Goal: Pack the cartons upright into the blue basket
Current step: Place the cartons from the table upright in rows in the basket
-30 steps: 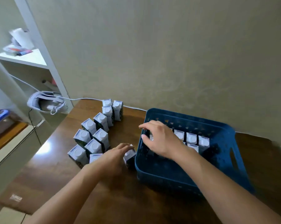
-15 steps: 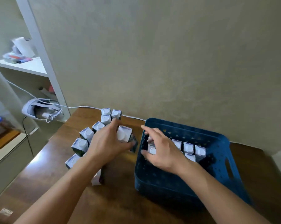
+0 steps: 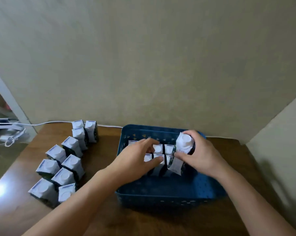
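Note:
The blue basket stands on the brown table, right of centre. Several white-topped cartons stand upright in two short rows at its far side. My left hand reaches into the basket, thumb and fingers closed around a carton in the nearer row. My right hand grips another carton, tilted slightly, at the right end of the rows and raised above them. Several loose cartons stand upright in a curved group on the table, left of the basket.
A white cable runs along the table's back edge to a headset at the far left. A white shelf post rises there. The wall is close behind the basket, and another wall closes in on the right.
My left hand has carried a carton from the loose group into the basket. My right hand has moved from the left end of the rows to the right end and now holds a carton.

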